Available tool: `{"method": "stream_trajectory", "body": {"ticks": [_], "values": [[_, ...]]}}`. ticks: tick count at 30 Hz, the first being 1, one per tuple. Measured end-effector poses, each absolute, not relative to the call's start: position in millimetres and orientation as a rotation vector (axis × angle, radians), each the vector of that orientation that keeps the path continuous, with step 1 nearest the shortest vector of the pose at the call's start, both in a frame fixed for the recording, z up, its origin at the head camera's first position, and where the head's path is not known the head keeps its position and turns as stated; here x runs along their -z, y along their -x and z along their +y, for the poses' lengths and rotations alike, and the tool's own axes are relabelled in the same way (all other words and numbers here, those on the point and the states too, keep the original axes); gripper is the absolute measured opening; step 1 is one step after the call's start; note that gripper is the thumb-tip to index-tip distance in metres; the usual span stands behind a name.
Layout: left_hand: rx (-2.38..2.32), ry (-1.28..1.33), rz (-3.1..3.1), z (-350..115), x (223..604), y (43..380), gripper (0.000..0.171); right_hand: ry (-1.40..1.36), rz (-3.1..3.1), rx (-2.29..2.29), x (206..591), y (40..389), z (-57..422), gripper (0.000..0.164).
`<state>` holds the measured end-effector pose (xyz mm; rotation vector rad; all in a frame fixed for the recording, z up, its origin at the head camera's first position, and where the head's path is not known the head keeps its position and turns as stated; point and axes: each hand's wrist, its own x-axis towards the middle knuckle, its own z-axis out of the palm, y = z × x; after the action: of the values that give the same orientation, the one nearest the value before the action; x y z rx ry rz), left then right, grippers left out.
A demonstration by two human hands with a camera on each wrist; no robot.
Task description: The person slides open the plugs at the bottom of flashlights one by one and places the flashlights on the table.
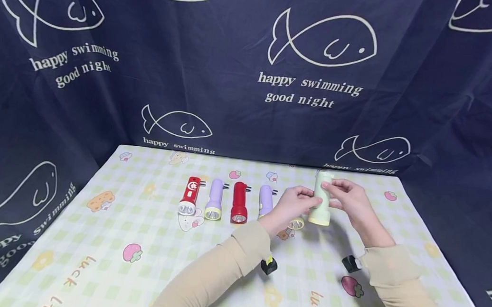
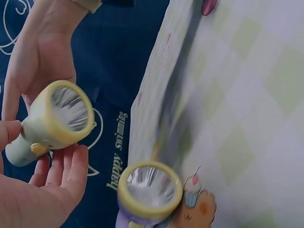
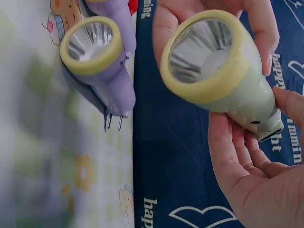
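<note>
Both hands hold a pale green flashlight [image 1: 320, 208] with a yellow rim above the right side of the table. My left hand [image 1: 294, 205] grips its left side, thumb on the body and fingers behind. My right hand [image 1: 355, 205] pinches the upper part from the right. The left wrist view shows the flashlight's reflector [image 2: 71, 109] and a yellow switch [image 2: 39, 148]. The right wrist view shows its lens end [image 3: 202, 50] tipped toward the camera. Next to the left hand a purple flashlight [image 3: 107, 85] with a yellow rim and plug prongs lies on the cloth, partly hidden in the head view.
Left of the hands, more flashlights lie in a row: a red one with a white head [image 1: 189, 194], a purple one [image 1: 216, 194], a plain red one [image 1: 239, 198] and another purple one [image 1: 265, 197]. A checked cloth [image 1: 134, 279] covers the table; a navy curtain [image 1: 236, 43] hangs behind.
</note>
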<state>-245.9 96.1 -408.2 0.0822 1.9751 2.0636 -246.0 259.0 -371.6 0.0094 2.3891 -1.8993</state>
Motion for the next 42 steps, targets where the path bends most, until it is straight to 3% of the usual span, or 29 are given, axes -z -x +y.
{"method": "stream_trajectory", "body": {"ticks": [19,28,42], "values": [[-2.036,-0.203,2.118,69,405,251,0.027,0.016,2.394,1.905,371,239,236,0.048],[-2.053,-0.187,2.127,58,402,245,0.029,0.052,2.371,1.87,368,238,227,0.06],[-2.035,-0.387,2.216,25,400,233,0.034,0.232,2.28,1.902,366,235,208,0.043]]}}
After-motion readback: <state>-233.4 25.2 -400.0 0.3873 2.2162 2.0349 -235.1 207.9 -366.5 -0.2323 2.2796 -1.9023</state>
